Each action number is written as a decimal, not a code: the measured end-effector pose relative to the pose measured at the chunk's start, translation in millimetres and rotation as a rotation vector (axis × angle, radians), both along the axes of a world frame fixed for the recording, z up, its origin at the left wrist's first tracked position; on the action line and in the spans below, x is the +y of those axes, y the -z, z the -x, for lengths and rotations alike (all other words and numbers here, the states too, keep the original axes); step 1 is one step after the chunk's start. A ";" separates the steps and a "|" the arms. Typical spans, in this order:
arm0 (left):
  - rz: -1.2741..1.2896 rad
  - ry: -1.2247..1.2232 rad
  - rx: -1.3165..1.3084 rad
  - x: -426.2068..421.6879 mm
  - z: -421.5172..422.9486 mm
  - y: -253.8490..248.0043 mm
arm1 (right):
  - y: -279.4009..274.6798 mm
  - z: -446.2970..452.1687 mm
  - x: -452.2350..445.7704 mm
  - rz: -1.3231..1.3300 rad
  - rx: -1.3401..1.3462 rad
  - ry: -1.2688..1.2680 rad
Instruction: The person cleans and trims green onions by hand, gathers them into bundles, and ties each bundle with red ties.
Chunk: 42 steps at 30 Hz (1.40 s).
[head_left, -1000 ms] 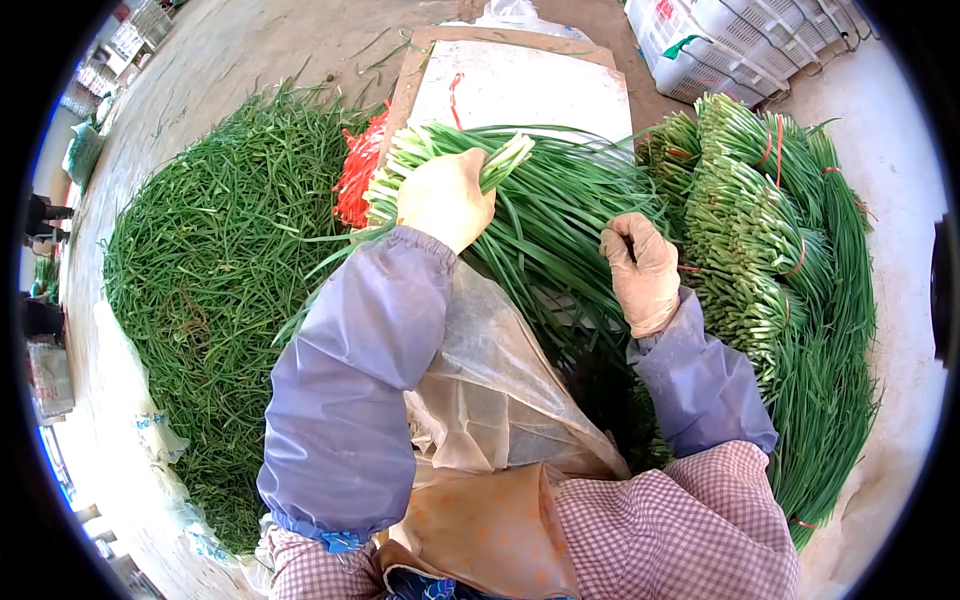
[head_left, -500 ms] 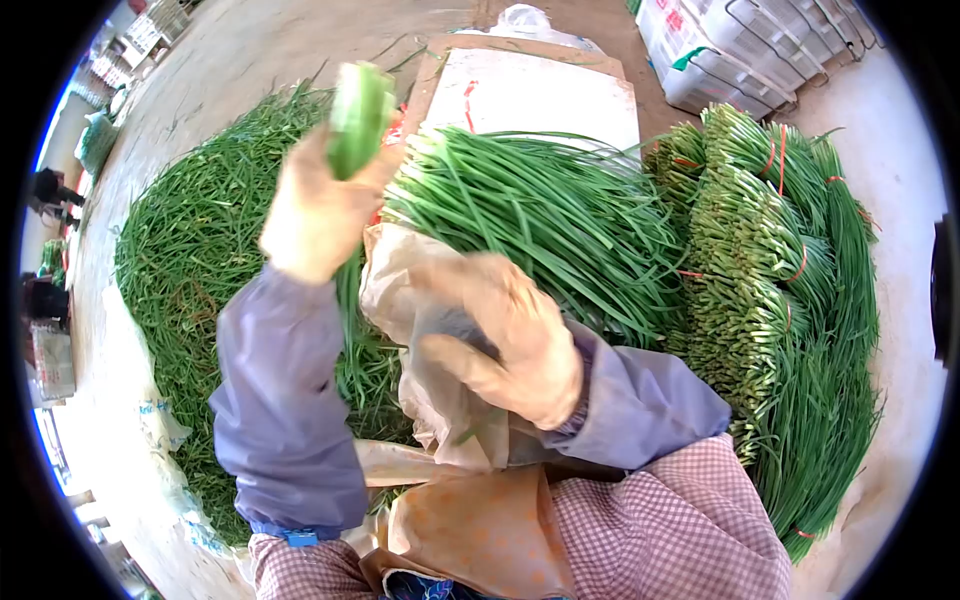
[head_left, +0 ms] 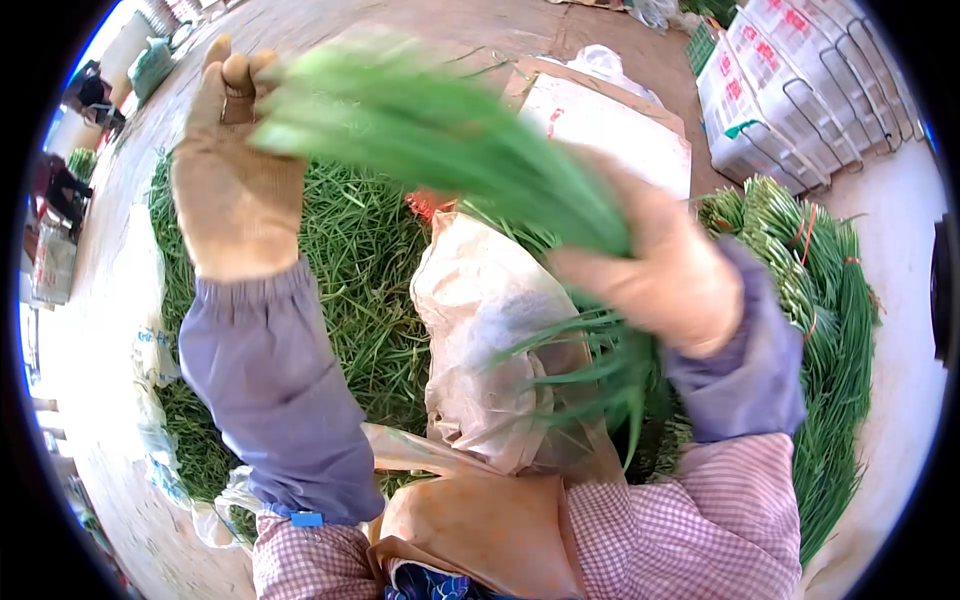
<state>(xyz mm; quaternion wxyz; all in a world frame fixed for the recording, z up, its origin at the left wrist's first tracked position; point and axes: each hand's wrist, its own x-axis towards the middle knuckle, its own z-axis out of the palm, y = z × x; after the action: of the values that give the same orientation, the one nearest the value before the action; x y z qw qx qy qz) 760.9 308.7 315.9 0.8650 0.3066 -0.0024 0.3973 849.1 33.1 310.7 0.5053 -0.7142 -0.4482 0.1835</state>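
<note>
A bunch of garlic chives (head_left: 430, 120), smeared by motion, stretches across the upper middle with its pale cut ends to the left. My gloved right hand (head_left: 665, 265) is closed round its leafy part, and loose leaf tips (head_left: 590, 375) hang below. Raised at the upper left, my gloved left hand (head_left: 240, 165) has its fingers bent and apart; its palm side is at the bunch's pale ends, touching or very close. A crumpled, translucent plastic covering (head_left: 490, 320) lies below the bunch, in front of my lap.
Loose green leaves (head_left: 365, 255) form a wide heap at left. Tied chive bundles (head_left: 830, 330) are stacked at right. Behind are a white board (head_left: 620, 130) and white crates (head_left: 800, 90) with metal handles. A person (head_left: 95, 95) is far off at left.
The bunch has swung from upright in my left hand to lying across the view, with my right hand now round it. My left hand has moved left and its grip has loosened. The view has shifted.
</note>
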 end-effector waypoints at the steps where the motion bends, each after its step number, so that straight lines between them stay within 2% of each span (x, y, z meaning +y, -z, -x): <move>1: -0.080 -0.042 0.039 9.2 -2.2 13.7 | -11.8 -6.3 -16.4 0.054 0.101 0.144; 2: -0.160 -0.084 0.081 15.7 -3.9 30.1 | -19.2 -19.3 -31.2 0.154 -0.089 0.211; 3: -0.119 -0.136 0.263 9.8 -9.5 42.4 | -7.5 -34.7 -46.4 0.139 -0.154 0.297; 6: -0.271 0.000 0.611 -24.6 -17.1 87.6 | 32.0 -49.6 -59.9 0.078 -0.135 0.357; 8: -0.416 0.115 0.764 -42.1 -23.7 118.7 | 72.8 -52.8 -54.7 0.278 -0.344 0.416; 9: -0.532 0.170 0.854 -50.7 -26.8 130.5 | 103.6 -54.8 -53.1 0.367 -0.537 0.411; 10: -0.879 0.164 0.994 -57.2 -27.3 134.5 | 131.8 -56.3 -50.5 0.453 -0.731 0.401; 11: -0.995 0.276 0.986 -55.9 -29.4 154.4 | 151.9 -55.0 -43.2 0.609 -0.826 0.403; 12: -1.008 0.320 1.053 -66.4 -27.7 147.7 | 161.2 -51.9 -35.8 0.767 -0.918 0.404; 14: -1.083 0.365 1.057 -74.2 -28.1 162.0 | 159.4 -54.0 -39.6 0.777 -0.889 0.401; 17: -1.263 0.342 1.030 -80.9 -36.3 178.2 | 122.8 -47.2 -37.2 0.752 -0.945 0.422; 20: -1.295 0.332 1.018 -89.1 -44.2 175.5 | 126.1 -34.7 -25.5 0.530 -1.009 0.423; 22: -1.309 0.358 1.050 -91.1 -51.6 177.1 | 158.3 -26.8 -11.3 0.519 -0.847 0.455; 25: -1.222 0.422 1.010 -88.7 -51.1 179.3 | 172.7 -18.2 9.4 0.570 -0.714 0.562; 26: -1.177 0.448 0.996 -87.9 -49.0 180.9 | 173.9 -18.9 10.5 0.585 -0.723 0.556; 30: -1.284 0.661 1.061 -84.5 -33.9 179.4 | 185.9 -37.0 -0.2 0.564 -0.799 0.532; 31: -1.475 0.621 1.104 -84.8 -27.1 171.8 | 191.5 -48.9 -5.7 0.527 -0.816 0.511; 35: -1.513 0.733 1.133 -72.9 -14.8 174.6 | 195.5 -59.7 -7.7 0.501 -0.881 0.512; 38: -1.376 0.519 1.070 -64.2 -15.4 173.9 | 199.3 -63.5 -7.8 0.445 -0.895 0.499; 40: -1.538 0.151 0.942 -64.8 -22.9 165.8 | 196.5 -64.2 -8.8 0.407 -0.883 0.484; 42: -1.674 -0.051 0.664 -67.1 -37.4 167.5 | 191.2 -62.6 -9.1 0.426 -0.852 0.473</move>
<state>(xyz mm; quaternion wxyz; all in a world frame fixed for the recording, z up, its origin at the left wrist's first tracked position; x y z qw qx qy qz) 798.3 241.6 148.4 0.3056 0.9352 -0.0342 0.1756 911.7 24.0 119.5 0.1496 -0.8938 -0.3933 -0.1550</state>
